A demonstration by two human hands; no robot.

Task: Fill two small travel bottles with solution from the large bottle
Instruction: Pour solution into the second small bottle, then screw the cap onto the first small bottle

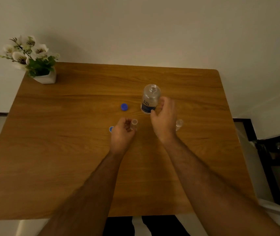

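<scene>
The left hand [122,133] curls its fingers around a small clear travel bottle [134,124] and holds it upright on the table. The right hand [163,116] is at the large bottle [150,99], fingers relaxed and apart at its side; whether they grip it I cannot tell. This bottle stands uncapped. A second small bottle [179,124] stands just right of the right wrist. One blue cap [124,106] lies left of the large bottle, another [111,128] beside the left hand. The wooden table [67,150] stands against a pale wall [135,31]; a potted white flower [33,60] is in its far left corner.
</scene>
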